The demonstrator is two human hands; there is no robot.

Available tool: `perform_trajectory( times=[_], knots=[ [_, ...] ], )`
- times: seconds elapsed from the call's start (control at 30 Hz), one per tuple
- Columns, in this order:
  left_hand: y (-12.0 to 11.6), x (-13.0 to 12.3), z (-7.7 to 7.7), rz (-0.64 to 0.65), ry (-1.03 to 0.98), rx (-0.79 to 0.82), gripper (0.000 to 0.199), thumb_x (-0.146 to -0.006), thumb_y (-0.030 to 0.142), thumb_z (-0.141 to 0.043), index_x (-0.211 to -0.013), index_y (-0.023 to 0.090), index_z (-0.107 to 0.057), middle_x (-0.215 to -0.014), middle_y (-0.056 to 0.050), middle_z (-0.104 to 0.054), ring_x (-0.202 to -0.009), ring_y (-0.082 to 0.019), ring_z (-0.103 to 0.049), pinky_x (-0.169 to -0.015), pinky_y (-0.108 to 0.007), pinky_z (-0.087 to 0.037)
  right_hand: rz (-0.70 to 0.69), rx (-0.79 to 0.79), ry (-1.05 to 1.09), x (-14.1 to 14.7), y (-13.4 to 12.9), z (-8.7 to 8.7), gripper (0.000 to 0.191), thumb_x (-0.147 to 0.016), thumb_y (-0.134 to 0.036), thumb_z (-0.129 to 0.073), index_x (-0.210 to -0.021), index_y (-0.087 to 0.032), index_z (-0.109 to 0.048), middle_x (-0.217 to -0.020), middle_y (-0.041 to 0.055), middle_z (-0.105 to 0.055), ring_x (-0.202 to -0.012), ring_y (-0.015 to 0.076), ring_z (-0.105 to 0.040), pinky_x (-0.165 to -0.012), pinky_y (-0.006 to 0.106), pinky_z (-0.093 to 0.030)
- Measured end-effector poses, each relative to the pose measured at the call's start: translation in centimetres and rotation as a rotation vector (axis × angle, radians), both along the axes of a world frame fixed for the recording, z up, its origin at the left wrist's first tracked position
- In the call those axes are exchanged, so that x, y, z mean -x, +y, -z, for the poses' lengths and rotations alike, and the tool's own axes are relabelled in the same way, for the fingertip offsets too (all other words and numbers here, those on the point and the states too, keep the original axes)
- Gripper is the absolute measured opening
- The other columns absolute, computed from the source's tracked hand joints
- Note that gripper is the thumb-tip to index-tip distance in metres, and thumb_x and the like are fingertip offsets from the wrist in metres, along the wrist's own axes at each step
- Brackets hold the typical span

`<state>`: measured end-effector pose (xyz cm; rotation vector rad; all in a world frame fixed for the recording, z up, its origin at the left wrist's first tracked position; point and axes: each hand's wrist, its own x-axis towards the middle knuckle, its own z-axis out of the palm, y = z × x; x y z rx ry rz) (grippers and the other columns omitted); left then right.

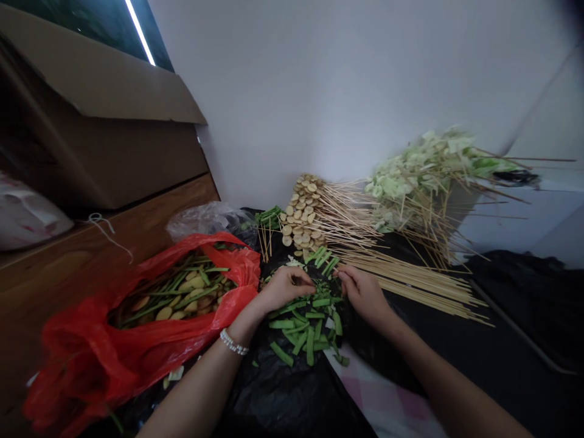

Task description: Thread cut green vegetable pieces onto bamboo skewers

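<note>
Over a pile of cut flat green bean pieces (310, 340), my left hand (285, 289) is closed, thumb and fingertips together; what is in the pinch is too small to name. My right hand (365, 295) faces it from the right, its fingers also pinched, and I cannot make out what they hold. Just beyond the hands, green bean pieces on skewers (323, 258) lie side by side. A row of bare bamboo skewers (424, 283) stretches away to the right of my right hand.
Left of the beans sits a red plastic bag (159, 353) with vegetable pieces inside. Skewered potato slices (298, 213) and skewered cabbage leaves (420, 164) are heaped by the wall. A cardboard box (123, 152) stands at the left, and black plastic (283, 401) covers the surface.
</note>
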<state>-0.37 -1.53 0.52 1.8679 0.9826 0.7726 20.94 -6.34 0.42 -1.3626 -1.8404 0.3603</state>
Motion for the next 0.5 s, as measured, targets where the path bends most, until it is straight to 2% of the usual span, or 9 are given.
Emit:
perform_trajectory(
  times=[0.17,0.27,0.4,0.5],
  knots=[
    [-1.1,-1.0,0.6,0.121,0.18,-0.269,0.02,-0.067,0.035,-0.076,-0.083,0.022,-0.076,-0.08,-0.003,-0.066,-0.071,-0.016,-0.056,-0.064,-0.023,-0.037,0.005,-0.034,-0.047,0.2,0.1,0.3,0.027,-0.091,-0.027,-0.039,-0.08,-0.021,-0.063,-0.061,0.0003,-0.06,-0.057,0.0146,-0.053,-0.057,0.025,-0.035],
    [-1.4,-1.1,0.5,0.171,0.251,-0.353,0.019,-0.069,0.034,-0.074,-0.086,0.023,-0.076,-0.083,-0.003,-0.065,-0.075,-0.017,-0.058,-0.069,-0.024,-0.038,-0.009,-0.025,-0.039,0.2,0.0,0.4,0.026,-0.091,-0.027,-0.038,-0.079,-0.021,-0.061,-0.061,-0.0002,-0.06,-0.057,0.0144,-0.054,-0.058,0.025,-0.036],
    [-1.1,-0.9,0.5,0.168,0.202,-0.299,0.017,-0.075,0.032,-0.069,-0.087,0.023,-0.076,-0.084,-0.003,-0.067,-0.075,-0.017,-0.059,-0.07,-0.023,-0.039,-0.022,-0.007,-0.023,0.1,-0.2,0.2,0.027,-0.092,-0.026,-0.037,-0.075,-0.021,-0.058,-0.058,-0.002,-0.057,-0.055,0.0135,-0.053,-0.059,0.024,-0.035],
    [-0.5,-0.5,0.6,0.072,0.125,-0.202,0.018,-0.075,0.033,-0.069,-0.088,0.022,-0.077,-0.083,-0.003,-0.07,-0.075,-0.018,-0.06,-0.07,-0.024,-0.04,-0.006,-0.027,-0.013,0.0,-0.3,-0.1,0.027,-0.092,-0.027,-0.037,-0.074,-0.021,-0.057,-0.058,-0.0023,-0.057,-0.055,0.013,-0.053,-0.059,0.024,-0.035]
  ],
)
